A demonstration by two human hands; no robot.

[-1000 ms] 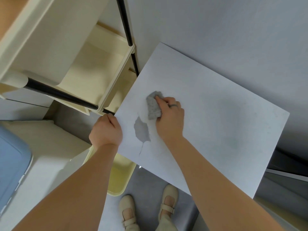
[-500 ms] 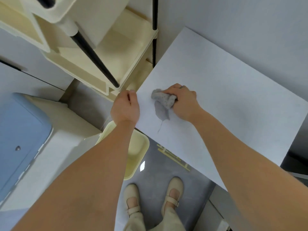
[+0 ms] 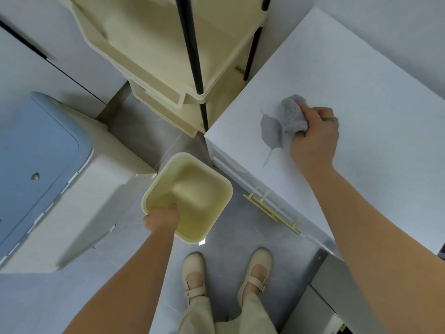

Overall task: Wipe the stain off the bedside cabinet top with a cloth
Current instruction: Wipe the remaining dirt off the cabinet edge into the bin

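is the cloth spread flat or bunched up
Bunched up: the cloth is a crumpled wad gripped by the right hand beside the stain.

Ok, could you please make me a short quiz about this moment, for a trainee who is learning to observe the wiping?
1. Fill in: the grey cloth is held by the ___ hand.
2. True or false: the stain on the cabinet top is already wiped off.
3. The left hand grips: A) the cloth, B) the rim of the cream bin, C) the edge of the cabinet top.

Key:
1. right: the right hand holds the cloth on the cabinet top.
2. false: the stain is plainly there.
3. B.
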